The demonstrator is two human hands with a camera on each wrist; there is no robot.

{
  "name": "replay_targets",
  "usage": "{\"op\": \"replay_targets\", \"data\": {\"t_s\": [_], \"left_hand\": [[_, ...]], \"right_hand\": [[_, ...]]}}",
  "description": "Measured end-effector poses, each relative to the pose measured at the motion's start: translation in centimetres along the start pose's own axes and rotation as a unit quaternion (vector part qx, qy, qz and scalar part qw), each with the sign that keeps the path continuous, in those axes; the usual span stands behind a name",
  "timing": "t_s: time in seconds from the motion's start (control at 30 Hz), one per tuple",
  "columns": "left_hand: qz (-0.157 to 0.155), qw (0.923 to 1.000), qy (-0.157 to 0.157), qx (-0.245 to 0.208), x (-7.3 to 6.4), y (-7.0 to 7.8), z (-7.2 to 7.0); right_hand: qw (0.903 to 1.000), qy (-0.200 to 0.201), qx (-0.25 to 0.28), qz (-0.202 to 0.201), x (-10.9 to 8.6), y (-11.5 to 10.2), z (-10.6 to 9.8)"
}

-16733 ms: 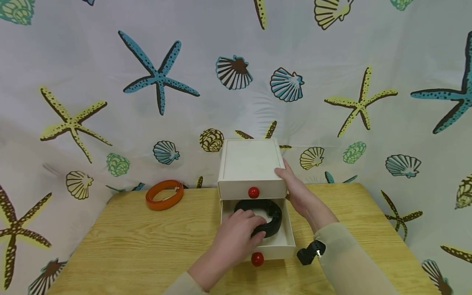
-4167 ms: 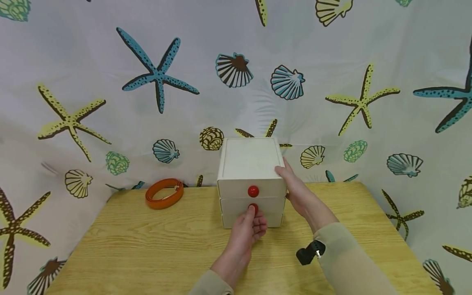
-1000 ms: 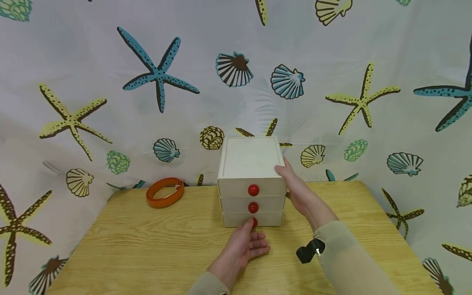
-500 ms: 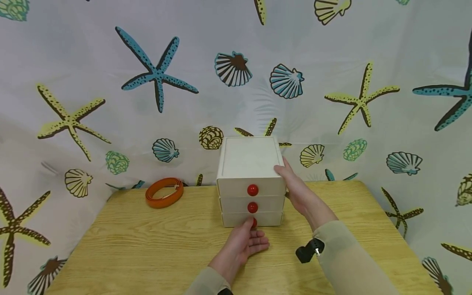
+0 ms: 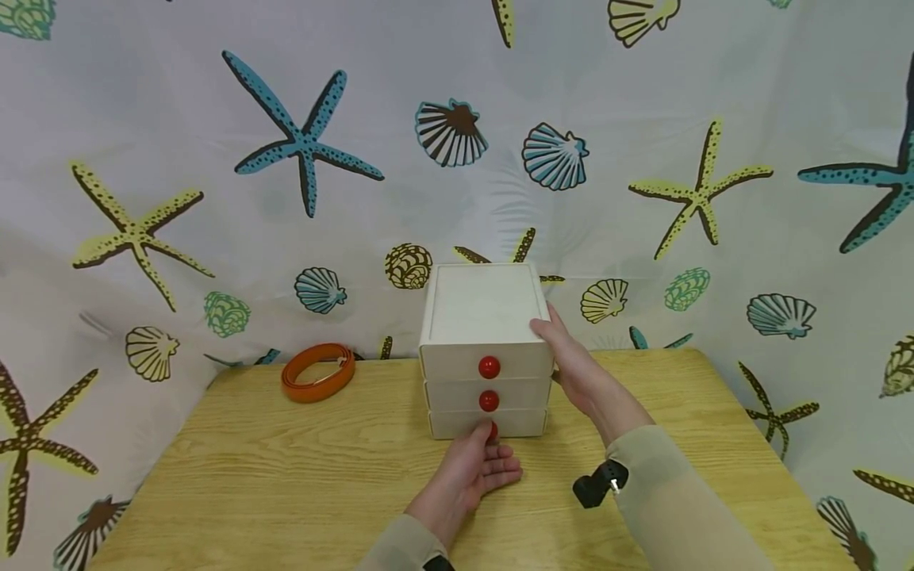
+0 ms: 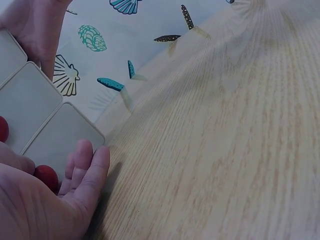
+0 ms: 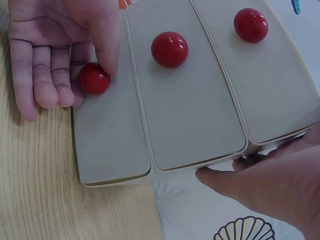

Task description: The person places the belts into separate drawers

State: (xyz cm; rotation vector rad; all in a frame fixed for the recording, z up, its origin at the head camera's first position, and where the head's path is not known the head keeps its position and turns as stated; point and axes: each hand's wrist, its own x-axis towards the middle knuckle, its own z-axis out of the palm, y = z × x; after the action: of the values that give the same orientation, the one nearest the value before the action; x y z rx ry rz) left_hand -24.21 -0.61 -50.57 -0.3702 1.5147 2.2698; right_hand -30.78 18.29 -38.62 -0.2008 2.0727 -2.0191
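Note:
A white three-drawer box (image 5: 489,305) stands on the wooden table with all drawers closed flush. Each front has a red ball knob, such as the middle one (image 7: 170,50). My left hand (image 5: 467,468) is at the bottom drawer, pinching its red knob (image 7: 94,78) between thumb and forefinger; the other fingers stretch out loosely below. My right hand (image 5: 581,373) grips the box's right side, thumb at the top edge. In the right wrist view, fingers of this hand (image 7: 280,182) go behind the box and are partly hidden.
A coiled orange belt (image 5: 317,390) lies at the back left of the wooden table (image 5: 300,476). Behind the table hangs a white cloth (image 5: 457,63) printed with starfish and shells. A black strap with a small device (image 5: 601,485) sits on the right wrist.
Earlier a drawer below the top one stood pulled out, the left hand at a black coiled thing inside. That drawer was closed; the left hand moved from the middle knob down to the bottom one.

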Motion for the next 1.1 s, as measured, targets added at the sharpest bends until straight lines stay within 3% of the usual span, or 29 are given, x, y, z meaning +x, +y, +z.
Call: {"op": "replay_targets", "data": {"t_s": [1.1], "left_hand": [[0.02, 0.9997, -0.006, -0.011, -0.18, -0.39, 0.26]], "right_hand": [[1.0, 0.0, 0.0, -0.001, 0.07, 0.18, -0.08]]}}
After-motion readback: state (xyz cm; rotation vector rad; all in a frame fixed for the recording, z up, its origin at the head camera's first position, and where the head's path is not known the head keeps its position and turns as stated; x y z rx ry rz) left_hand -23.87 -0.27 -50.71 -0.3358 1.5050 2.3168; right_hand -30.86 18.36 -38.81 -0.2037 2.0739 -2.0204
